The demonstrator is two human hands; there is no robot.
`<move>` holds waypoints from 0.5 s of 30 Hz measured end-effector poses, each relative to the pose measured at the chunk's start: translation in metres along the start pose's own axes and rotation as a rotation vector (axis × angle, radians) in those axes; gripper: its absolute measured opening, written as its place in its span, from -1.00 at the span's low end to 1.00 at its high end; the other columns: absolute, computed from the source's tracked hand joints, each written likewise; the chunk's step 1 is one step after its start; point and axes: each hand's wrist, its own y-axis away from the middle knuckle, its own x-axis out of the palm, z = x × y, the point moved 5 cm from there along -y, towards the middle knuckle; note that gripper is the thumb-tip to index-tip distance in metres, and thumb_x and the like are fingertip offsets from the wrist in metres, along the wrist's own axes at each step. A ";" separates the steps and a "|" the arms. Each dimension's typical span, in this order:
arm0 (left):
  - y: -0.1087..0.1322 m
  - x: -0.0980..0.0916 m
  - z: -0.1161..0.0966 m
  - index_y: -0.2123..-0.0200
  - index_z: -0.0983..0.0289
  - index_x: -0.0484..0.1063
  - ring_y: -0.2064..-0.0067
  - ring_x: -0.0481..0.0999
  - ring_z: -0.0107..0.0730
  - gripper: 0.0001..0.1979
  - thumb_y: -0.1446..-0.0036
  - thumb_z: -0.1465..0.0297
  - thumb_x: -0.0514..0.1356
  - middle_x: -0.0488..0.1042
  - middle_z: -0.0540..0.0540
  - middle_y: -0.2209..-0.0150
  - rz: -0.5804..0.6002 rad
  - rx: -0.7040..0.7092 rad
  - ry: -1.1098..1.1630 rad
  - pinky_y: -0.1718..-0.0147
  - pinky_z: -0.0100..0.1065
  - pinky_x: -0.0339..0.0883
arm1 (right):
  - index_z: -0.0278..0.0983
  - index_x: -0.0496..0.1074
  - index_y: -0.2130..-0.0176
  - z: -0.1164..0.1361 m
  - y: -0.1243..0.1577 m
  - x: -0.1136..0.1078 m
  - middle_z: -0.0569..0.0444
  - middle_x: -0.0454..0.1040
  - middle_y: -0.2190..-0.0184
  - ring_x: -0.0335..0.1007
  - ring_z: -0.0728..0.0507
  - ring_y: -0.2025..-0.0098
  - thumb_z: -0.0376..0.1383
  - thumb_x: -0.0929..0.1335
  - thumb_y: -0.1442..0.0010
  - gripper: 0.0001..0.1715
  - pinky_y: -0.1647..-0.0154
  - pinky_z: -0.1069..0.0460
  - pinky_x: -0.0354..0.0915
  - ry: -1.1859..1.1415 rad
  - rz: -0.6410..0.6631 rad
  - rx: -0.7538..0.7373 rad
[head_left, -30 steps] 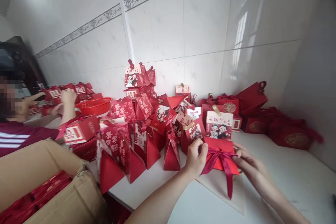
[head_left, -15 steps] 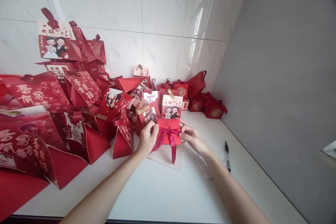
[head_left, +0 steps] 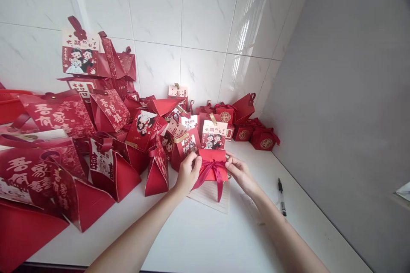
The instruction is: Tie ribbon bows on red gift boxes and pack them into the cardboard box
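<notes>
Between my two hands is a small red gift box (head_left: 208, 156), with a dark pink ribbon (head_left: 218, 181) tied in a bow across its front and the tails hanging down. My left hand (head_left: 189, 172) pinches the box's left side with thumb and fingers. On the right side, my right hand (head_left: 241, 171) grips the edge near the bow, thumb in front and fingers partly hidden behind. Below the box, a sheet of lined paper (head_left: 208, 199) lies on the white table (head_left: 192, 239). Just behind stands a box with a cartoon couple (head_left: 214, 134).
Many red gift boxes (head_left: 110, 111) are piled along the left and back. Smaller ribboned boxes (head_left: 264, 138) stand by the right wall. A black pen (head_left: 282, 197) and a clear wrapper (head_left: 252, 208) lie on the right. A red basket (head_left: 13, 106) shows at far left.
The whole view has shifted slightly, so everything sits a little further right and lower. Both hands keep the same hold on the ribboned box.
</notes>
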 end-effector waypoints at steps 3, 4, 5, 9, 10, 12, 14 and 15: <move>0.000 0.000 0.000 0.56 0.22 0.02 0.53 0.14 -0.51 -0.74 -0.14 0.28 -0.06 0.10 -0.08 0.59 -0.004 0.004 0.006 0.50 -0.49 0.14 | -0.27 0.28 0.58 0.001 0.000 0.001 -0.05 0.26 -0.11 0.24 -0.29 -0.06 0.05 0.43 0.04 -0.52 0.12 -0.06 0.24 0.031 -0.026 0.002; 0.000 0.000 0.001 0.56 0.22 0.02 0.53 0.15 -0.51 -0.74 -0.14 0.28 -0.06 0.11 -0.08 0.59 -0.004 0.004 0.008 0.50 -0.49 0.14 | -0.27 0.28 0.58 0.001 0.000 0.002 -0.05 0.26 -0.11 0.26 -0.28 -0.04 0.06 0.43 0.05 -0.51 0.13 -0.06 0.25 0.035 -0.032 0.004; 0.000 0.000 0.001 0.56 0.22 0.02 0.53 0.15 -0.52 -0.73 -0.14 0.28 -0.06 0.11 -0.08 0.59 -0.004 0.003 0.010 0.50 -0.49 0.14 | -0.27 0.28 0.59 0.002 0.000 0.002 -0.06 0.27 -0.10 0.28 -0.28 -0.02 0.07 0.43 0.05 -0.50 0.13 -0.06 0.26 0.036 -0.039 0.006; 0.001 0.000 0.002 0.53 0.22 0.07 0.52 0.22 -0.51 -0.76 -0.14 0.27 -0.06 0.19 -0.07 0.57 -0.019 -0.007 0.010 0.48 -0.49 0.18 | -0.27 0.24 0.63 0.003 0.000 0.004 -0.08 0.32 -0.04 0.32 -0.27 0.03 0.11 0.42 0.07 -0.44 0.16 -0.06 0.28 0.021 -0.074 0.015; 0.001 0.000 0.003 0.52 0.22 0.09 0.51 0.24 -0.50 -0.77 -0.14 0.26 -0.05 0.22 -0.06 0.56 -0.026 -0.009 0.009 0.47 -0.48 0.19 | -0.27 0.24 0.63 0.003 0.000 0.004 -0.09 0.34 -0.01 0.32 -0.27 0.03 0.12 0.41 0.07 -0.43 0.17 -0.06 0.29 0.019 -0.083 0.018; 0.001 0.000 0.004 0.50 0.22 0.10 0.50 0.27 -0.49 -0.78 -0.14 0.26 -0.05 0.25 -0.06 0.55 -0.036 -0.013 0.008 0.46 -0.48 0.20 | -0.27 0.23 0.64 0.003 0.000 0.005 -0.10 0.37 0.04 0.32 -0.28 0.03 0.13 0.41 0.08 -0.42 0.17 -0.06 0.30 0.017 -0.095 0.024; 0.001 0.000 0.005 0.50 0.22 0.10 0.50 0.28 -0.49 -0.78 -0.14 0.25 -0.05 0.26 -0.06 0.54 -0.037 -0.015 0.010 0.46 -0.47 0.21 | -0.27 0.24 0.65 0.004 0.000 0.005 -0.10 0.39 0.08 0.32 -0.28 0.03 0.13 0.41 0.08 -0.42 0.17 -0.07 0.30 0.017 -0.099 0.024; 0.001 0.000 0.006 0.50 0.21 0.10 0.50 0.28 -0.49 -0.78 -0.14 0.25 -0.05 0.26 -0.06 0.55 -0.035 -0.016 0.011 0.46 -0.47 0.21 | -0.27 0.24 0.65 0.004 0.000 0.005 -0.10 0.39 0.09 0.32 -0.28 0.03 0.13 0.41 0.08 -0.42 0.16 -0.08 0.29 0.018 -0.098 0.023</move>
